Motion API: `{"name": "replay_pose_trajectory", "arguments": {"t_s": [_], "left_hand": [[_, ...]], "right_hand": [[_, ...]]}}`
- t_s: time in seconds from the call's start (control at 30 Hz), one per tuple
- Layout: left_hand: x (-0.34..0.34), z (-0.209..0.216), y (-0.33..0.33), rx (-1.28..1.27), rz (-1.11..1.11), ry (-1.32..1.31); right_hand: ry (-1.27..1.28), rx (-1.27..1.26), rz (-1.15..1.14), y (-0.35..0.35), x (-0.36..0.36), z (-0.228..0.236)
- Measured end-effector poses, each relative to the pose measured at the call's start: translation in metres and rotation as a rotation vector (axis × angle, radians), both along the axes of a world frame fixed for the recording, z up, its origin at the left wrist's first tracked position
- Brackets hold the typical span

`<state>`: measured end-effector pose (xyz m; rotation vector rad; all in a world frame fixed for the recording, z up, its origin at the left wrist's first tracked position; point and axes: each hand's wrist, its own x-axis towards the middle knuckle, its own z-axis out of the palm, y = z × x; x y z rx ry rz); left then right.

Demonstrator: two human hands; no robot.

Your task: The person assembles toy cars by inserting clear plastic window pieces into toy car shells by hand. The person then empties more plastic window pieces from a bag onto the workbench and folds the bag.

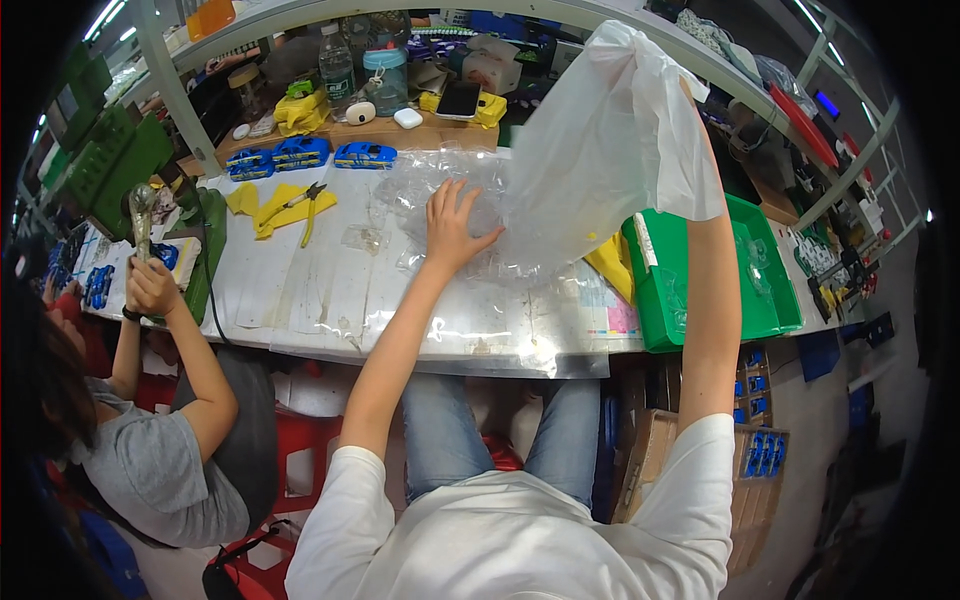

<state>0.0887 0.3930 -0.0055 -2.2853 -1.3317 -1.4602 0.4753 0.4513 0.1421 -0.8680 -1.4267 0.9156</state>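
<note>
My right hand (697,108), mostly hidden behind a translucent white plastic bag (600,130), holds the bag up by its top end. The bag hangs down to the tabletop. Beside its lower end lies a heap of clear plastic parts (405,190), whose single shapes are hard to make out. My left hand (455,228) rests over this heap with its fingers spread. Behind the heap, to the left, several blue toy cars (365,155) stand in a row. A green tray (715,335) with some clear parts in it sits under my right forearm.
Yellow-handled pliers (310,212) lie on a yellow cloth (275,212) at the left. A phone (458,100), a bottle (337,65) and a blue-lidded jar (385,80) stand at the back. On the left, a co-worker (170,430) grips the lever of a green press (110,165).
</note>
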Motion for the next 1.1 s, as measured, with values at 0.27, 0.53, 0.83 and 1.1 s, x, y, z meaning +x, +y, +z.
{"name": "replay_pose_trajectory", "arguments": {"t_s": [0.27,0.53,0.83,1.1], "left_hand": [[0.0,-0.001,0.004,-0.007,-0.034,0.018],[-0.005,0.019,-0.003,-0.005,-0.15,0.033],[0.053,0.094,-0.111,-0.233,-0.835,-0.409],[0.076,-0.001,-0.178,-0.884,-1.049,-0.48]], "right_hand": [[-0.024,0.019,-0.018,-0.014,0.067,0.018],[-0.041,0.044,-0.044,-0.116,0.157,0.004],[-0.062,0.076,-0.124,-0.25,0.002,-0.059],[-0.078,0.109,-0.238,-0.312,-0.153,-0.101]]}}
